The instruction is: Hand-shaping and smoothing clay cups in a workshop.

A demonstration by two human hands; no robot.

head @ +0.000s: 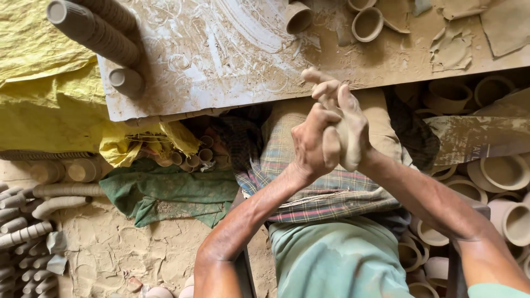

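My two hands are pressed together above my lap, just below the edge of the clay-smeared work board [221,55]. My left hand [313,144] wraps its fingers and thumb over my right hand [349,126], which is coated in grey clay with its fingers pointing up toward the board. A lump of grey clay [338,144] seems to be squeezed between the palms, though most of it is hidden. Both forearms come up from the bottom of the view over a checked cloth [326,187] across my legs.
Stacks of clay cups [94,27] lie on the board's left end, with a small cup [298,16] and bowl [367,23] at the top. Unfired bowls [505,171] crowd the right. A yellow sheet [44,110], green cloth [165,190] and more cup stacks [22,232] lie left.
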